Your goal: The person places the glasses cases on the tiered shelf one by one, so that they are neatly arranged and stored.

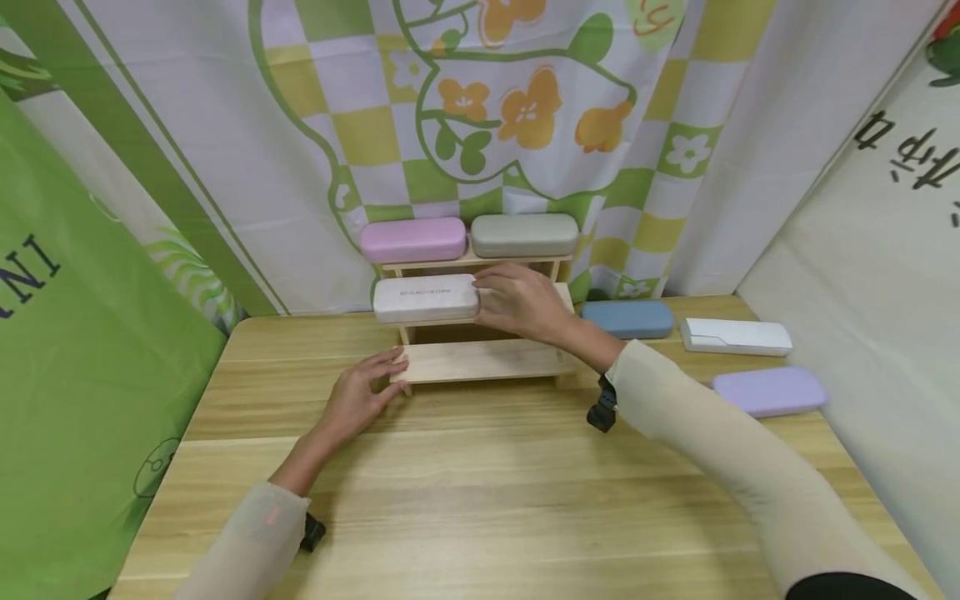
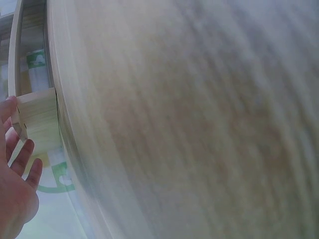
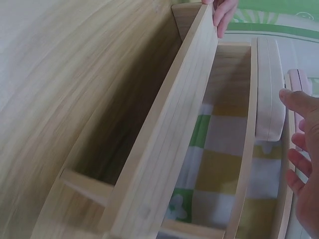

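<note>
A small stepped wooden stand point(image 1: 487, 361) stands at the back of the table. On its middle step, towards the left, lies a white glasses case point(image 1: 426, 298) with small lettering on the lid. My right hand point(image 1: 521, 302) is at that case's right end; in the right wrist view the thumb point(image 3: 289, 95) touches the case and the other fingers are loosely bent, around nothing. My left hand point(image 1: 358, 396) holds the left end of the lowest step, fingers on top and thumb at the front edge. Pink point(image 1: 413, 240) and grey-green point(image 1: 524, 235) glasses cases sit on the top step.
Right of the stand, the table point(image 1: 480, 492) bears a blue glasses case point(image 1: 628, 319), a white case with a flap point(image 1: 737, 337) and a lilac case point(image 1: 769, 392). Patterned cloth point(image 1: 525, 108) hangs behind the stand, and a green cloth point(image 1: 90, 333) hangs on the left.
</note>
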A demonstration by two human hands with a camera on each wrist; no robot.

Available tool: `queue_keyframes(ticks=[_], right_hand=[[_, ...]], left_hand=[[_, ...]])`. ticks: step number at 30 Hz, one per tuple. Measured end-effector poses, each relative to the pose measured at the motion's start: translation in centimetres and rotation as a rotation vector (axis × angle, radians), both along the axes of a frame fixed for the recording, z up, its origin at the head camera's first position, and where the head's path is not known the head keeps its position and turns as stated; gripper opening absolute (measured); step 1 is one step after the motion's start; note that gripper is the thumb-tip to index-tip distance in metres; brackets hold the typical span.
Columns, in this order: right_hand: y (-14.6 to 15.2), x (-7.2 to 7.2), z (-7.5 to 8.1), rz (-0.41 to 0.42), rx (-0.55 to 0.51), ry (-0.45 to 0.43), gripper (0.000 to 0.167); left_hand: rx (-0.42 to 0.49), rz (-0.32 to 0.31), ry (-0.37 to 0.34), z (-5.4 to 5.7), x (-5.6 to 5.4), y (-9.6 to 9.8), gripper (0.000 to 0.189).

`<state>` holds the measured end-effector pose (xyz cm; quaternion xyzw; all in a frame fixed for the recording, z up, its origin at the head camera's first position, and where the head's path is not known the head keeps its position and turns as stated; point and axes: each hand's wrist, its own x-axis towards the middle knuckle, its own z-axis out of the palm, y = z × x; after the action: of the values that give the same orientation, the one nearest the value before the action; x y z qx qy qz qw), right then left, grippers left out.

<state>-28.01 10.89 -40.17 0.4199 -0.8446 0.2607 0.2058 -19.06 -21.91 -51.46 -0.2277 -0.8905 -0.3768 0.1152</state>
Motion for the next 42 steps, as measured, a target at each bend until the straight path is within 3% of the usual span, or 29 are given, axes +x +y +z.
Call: queue_keyframes(ticks=[5,14,20,28,34,42], right_hand=[[1.4,0.0,-0.1,0.021,0.004,-0.013,0.054],[4.0,0.4,-0.5,-0.013,0.036,-0.055,0.06],[5.7,0.7,-1.0,-0.03,0.068,0.023,0.061],[8.0,0.6,-2.1,-0.015,0.016,0.111,0.059],[9.7,0.9,-2.2,-0.014,-0.011,0.078,0.059],[12.3,1.0,-2.9,-0.074,0.024,0.034,0.062]], left_hand=[[0.009,0.002,0.002,0.0,-0.1,-0.1,0.036],[0.015,-0.006,0.018,-0.1,-0.2,0.0,0.036],[0.01,-0.009,0.018,-0.1,-0.1,0.1,0.036],[0.009,-0.01,0.014,-0.2,-0.2,0.1,0.036],[0.008,-0.007,0.017,-0.3,-0.1,0.0,0.036],[0.015,-0.005,0.015,-0.2,-0.1,0.0,0.036]])
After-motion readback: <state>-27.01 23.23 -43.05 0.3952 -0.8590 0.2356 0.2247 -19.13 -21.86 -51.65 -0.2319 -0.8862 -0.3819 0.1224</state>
